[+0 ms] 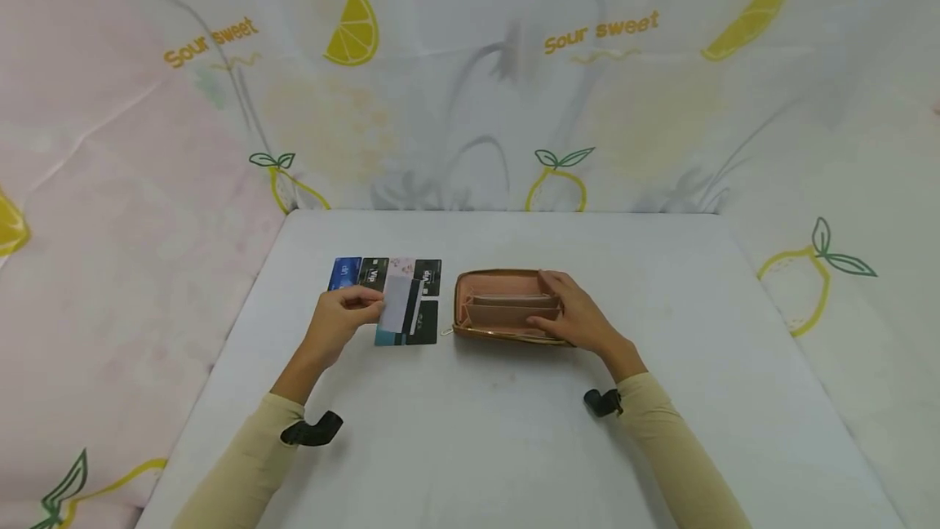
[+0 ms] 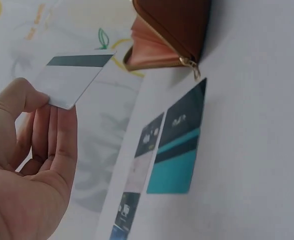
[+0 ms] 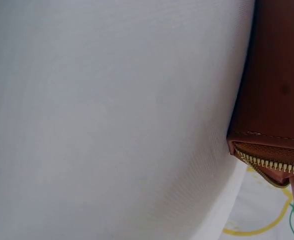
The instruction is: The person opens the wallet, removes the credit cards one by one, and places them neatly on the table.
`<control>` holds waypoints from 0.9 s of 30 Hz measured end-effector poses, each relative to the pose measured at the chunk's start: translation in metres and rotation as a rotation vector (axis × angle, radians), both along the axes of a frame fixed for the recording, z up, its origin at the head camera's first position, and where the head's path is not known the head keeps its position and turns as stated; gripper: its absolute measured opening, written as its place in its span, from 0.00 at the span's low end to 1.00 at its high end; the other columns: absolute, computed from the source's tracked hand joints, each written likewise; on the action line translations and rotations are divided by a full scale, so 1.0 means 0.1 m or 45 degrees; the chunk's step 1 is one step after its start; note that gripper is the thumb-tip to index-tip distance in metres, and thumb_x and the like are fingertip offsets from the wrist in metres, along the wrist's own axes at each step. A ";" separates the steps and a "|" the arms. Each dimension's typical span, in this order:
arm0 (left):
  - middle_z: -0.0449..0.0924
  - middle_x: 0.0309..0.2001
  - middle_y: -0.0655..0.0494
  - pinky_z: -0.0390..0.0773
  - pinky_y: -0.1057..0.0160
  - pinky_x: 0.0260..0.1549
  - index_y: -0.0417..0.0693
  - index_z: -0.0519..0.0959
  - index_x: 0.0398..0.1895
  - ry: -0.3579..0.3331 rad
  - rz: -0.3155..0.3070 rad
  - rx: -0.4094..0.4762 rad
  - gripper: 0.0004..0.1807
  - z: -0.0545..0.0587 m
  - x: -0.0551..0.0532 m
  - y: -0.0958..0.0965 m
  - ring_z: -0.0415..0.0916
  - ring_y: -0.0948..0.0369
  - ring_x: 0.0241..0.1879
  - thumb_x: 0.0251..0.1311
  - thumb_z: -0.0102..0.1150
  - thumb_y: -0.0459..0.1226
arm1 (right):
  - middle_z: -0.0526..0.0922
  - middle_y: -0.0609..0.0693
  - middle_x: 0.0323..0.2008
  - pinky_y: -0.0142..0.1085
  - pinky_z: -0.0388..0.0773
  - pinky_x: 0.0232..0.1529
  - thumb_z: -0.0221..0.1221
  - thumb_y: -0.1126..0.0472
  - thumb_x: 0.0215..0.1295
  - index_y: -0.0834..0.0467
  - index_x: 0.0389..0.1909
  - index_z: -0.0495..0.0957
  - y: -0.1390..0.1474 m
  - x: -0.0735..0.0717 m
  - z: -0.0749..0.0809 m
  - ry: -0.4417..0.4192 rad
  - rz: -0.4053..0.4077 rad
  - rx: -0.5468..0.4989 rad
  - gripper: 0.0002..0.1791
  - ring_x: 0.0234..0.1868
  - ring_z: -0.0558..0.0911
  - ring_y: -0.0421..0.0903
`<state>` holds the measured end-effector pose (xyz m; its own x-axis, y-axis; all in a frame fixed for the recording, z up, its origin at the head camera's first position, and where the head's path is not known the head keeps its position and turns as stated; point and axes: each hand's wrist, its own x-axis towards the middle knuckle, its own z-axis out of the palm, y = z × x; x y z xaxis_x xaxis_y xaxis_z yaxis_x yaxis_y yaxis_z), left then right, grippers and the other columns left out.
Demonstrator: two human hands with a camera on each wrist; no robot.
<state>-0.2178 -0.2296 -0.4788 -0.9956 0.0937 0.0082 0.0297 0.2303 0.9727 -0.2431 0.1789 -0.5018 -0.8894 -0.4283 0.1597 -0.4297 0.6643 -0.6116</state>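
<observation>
My left hand (image 1: 339, 321) pinches a white card with a dark stripe (image 2: 69, 82) between thumb and fingers, held above the table. Beneath and behind it lie several cards: a blue card (image 1: 345, 272), a black VIP card (image 1: 372, 269), a pale pink card (image 1: 401, 265) and another black card (image 1: 429, 270) in a row. A further black card (image 1: 427, 325) and a teal card (image 2: 169, 177) lie in front. A brown zip wallet (image 1: 507, 317) stands unzipped, its pink lining and dividers showing. My right hand (image 1: 583, 317) holds its right end, thumb inside the mouth, fingers at the back rim.
The white table (image 1: 470, 439) ends at a cloth backdrop (image 1: 470, 104) printed with lemons. At the wallet's left corner hangs a zip pull (image 2: 194, 67). Dark wrist cameras (image 1: 312, 431) sit on both cream sleeves (image 1: 242, 464).
</observation>
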 end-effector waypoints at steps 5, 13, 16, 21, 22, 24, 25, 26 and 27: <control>0.78 0.42 0.44 0.81 0.67 0.40 0.29 0.79 0.48 -0.114 0.108 0.010 0.18 -0.21 0.03 -0.23 0.79 0.60 0.38 0.62 0.64 0.37 | 0.65 0.55 0.66 0.43 0.75 0.46 0.68 0.47 0.58 0.62 0.74 0.56 0.00 0.00 -0.02 0.002 -0.001 0.010 0.48 0.48 0.75 0.48; 0.78 0.45 0.46 0.81 0.67 0.39 0.27 0.77 0.52 -0.283 0.258 -0.019 0.23 -0.42 0.05 -0.55 0.80 0.64 0.37 0.63 0.64 0.38 | 0.66 0.56 0.66 0.43 0.75 0.43 0.68 0.48 0.58 0.62 0.73 0.57 0.00 0.00 -0.04 0.025 -0.001 -0.002 0.48 0.46 0.75 0.48; 0.80 0.44 0.47 0.81 0.68 0.38 0.26 0.77 0.52 -0.318 0.270 -0.068 0.22 -0.45 0.04 -0.63 0.80 0.66 0.35 0.62 0.64 0.37 | 0.66 0.56 0.65 0.43 0.75 0.44 0.68 0.48 0.58 0.62 0.73 0.57 0.00 0.00 -0.02 0.013 -0.001 -0.004 0.48 0.46 0.75 0.48; 0.79 0.50 0.39 0.81 0.67 0.37 0.29 0.78 0.52 -0.342 0.245 -0.226 0.20 -0.47 -0.01 -0.69 0.80 0.63 0.37 0.63 0.63 0.38 | 0.66 0.56 0.66 0.44 0.75 0.45 0.68 0.48 0.59 0.61 0.74 0.56 0.00 0.01 0.01 -0.002 -0.011 0.001 0.48 0.47 0.75 0.49; 0.78 0.51 0.37 0.81 0.67 0.37 0.29 0.79 0.51 -0.349 0.239 -0.252 0.20 -0.48 -0.03 -0.69 0.80 0.62 0.37 0.63 0.62 0.37 | 0.66 0.56 0.66 0.43 0.75 0.45 0.68 0.48 0.59 0.61 0.74 0.56 0.00 0.01 0.01 -0.002 -0.013 0.003 0.48 0.47 0.75 0.49; 0.78 0.51 0.37 0.82 0.67 0.36 0.30 0.79 0.50 -0.361 0.228 -0.296 0.19 -0.49 -0.07 -0.69 0.81 0.60 0.37 0.63 0.62 0.37 | 0.66 0.56 0.66 0.44 0.75 0.45 0.68 0.48 0.59 0.62 0.74 0.56 0.00 0.01 0.01 -0.001 -0.009 0.001 0.48 0.47 0.75 0.49; 0.78 0.50 0.36 0.82 0.67 0.36 0.30 0.79 0.50 -0.366 0.218 -0.312 0.19 -0.49 -0.08 -0.69 0.81 0.60 0.36 0.63 0.62 0.37 | 0.66 0.56 0.66 0.44 0.75 0.45 0.68 0.48 0.59 0.62 0.74 0.56 0.00 0.01 0.02 -0.002 -0.009 0.000 0.48 0.47 0.75 0.49; 0.79 0.50 0.36 0.82 0.66 0.35 0.30 0.80 0.49 -0.370 0.210 -0.331 0.18 -0.48 -0.10 -0.69 0.81 0.60 0.36 0.62 0.62 0.37 | 0.66 0.56 0.65 0.44 0.75 0.45 0.68 0.48 0.59 0.62 0.74 0.56 0.00 0.01 0.02 -0.005 -0.009 -0.004 0.48 0.47 0.75 0.49; 0.79 0.49 0.36 0.82 0.67 0.35 0.30 0.80 0.49 -0.375 0.204 -0.350 0.18 -0.47 -0.11 -0.69 0.81 0.60 0.35 0.62 0.62 0.36 | 0.66 0.56 0.65 0.44 0.75 0.46 0.68 0.48 0.59 0.61 0.74 0.56 0.00 0.01 0.02 -0.010 -0.009 -0.008 0.48 0.48 0.75 0.49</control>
